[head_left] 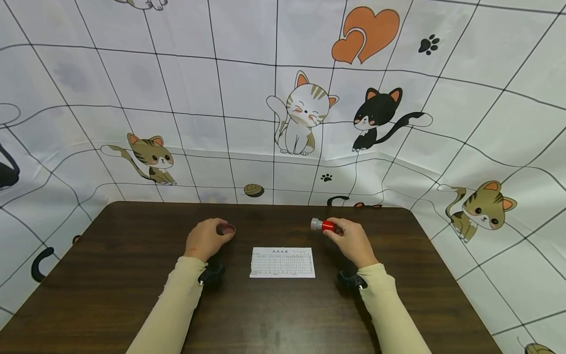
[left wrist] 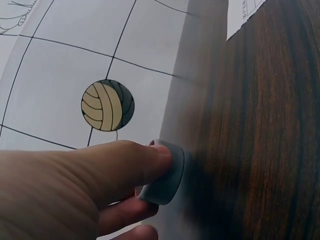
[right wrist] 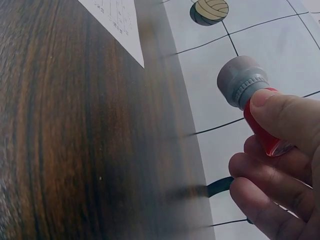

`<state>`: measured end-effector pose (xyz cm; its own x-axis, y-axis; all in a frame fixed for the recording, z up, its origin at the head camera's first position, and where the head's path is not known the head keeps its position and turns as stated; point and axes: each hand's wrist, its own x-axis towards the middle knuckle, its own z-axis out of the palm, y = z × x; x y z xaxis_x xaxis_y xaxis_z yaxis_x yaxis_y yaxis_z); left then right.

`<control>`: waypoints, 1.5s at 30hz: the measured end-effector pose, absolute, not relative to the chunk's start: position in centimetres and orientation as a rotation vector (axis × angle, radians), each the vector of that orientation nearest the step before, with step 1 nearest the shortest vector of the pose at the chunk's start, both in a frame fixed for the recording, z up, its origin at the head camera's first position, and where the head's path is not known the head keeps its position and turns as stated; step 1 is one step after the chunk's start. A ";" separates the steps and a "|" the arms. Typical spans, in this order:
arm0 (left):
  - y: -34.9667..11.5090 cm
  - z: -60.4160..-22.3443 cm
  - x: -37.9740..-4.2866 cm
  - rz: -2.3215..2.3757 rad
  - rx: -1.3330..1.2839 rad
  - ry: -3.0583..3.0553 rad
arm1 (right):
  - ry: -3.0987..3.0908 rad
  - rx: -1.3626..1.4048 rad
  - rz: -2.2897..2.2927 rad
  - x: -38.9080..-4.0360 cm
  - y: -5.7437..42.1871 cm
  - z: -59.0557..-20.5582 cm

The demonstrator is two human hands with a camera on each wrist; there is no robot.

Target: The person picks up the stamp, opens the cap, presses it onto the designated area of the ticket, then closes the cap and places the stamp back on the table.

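My left hand pinches a small round grey cap between thumb and fingers, above the far left part of the table. On the other side, my right hand holds a small round stamp by its red body. The stamp's grey head points left, toward the other hand, and its flat end face shows in the right wrist view. A white printed form with a ruled grid lies flat on the table between the two hands, nearer to me than the cap and the stamp.
The dark wooden table reaches back to a white grid-patterned sheet with cartoon cats, which rises behind it and along both sides. Each wrist wears a black strap with a camera.
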<state>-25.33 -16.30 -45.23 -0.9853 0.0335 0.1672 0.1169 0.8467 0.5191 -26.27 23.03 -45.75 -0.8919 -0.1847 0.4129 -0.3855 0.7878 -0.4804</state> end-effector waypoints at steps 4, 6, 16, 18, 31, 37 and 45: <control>-16.3 -45.4 -25.3 -0.837 -0.108 -2.877 | -2.634 0.428 0.813 -26.2 23.1 -45.9; -16.3 -45.4 -25.3 -0.841 -0.106 -2.878 | -2.633 0.426 0.815 -26.2 23.1 -45.9; -16.4 -45.6 -25.3 -0.837 -0.093 -2.881 | -2.638 0.434 0.816 -26.3 23.1 -45.8; -16.4 -45.6 -25.3 -0.836 -0.092 -2.882 | -2.638 0.437 0.814 -26.3 23.1 -45.7; -16.3 -45.8 -25.5 -0.851 -0.065 -2.900 | -2.640 0.441 0.805 -26.0 23.0 -45.4; -16.2 -45.8 -25.5 -0.871 -0.051 -2.907 | -2.630 0.448 0.828 -26.0 23.1 -45.2; -16.1 -45.6 -25.4 -0.845 -0.078 -2.922 | -2.628 0.451 0.857 -26.1 23.1 -45.1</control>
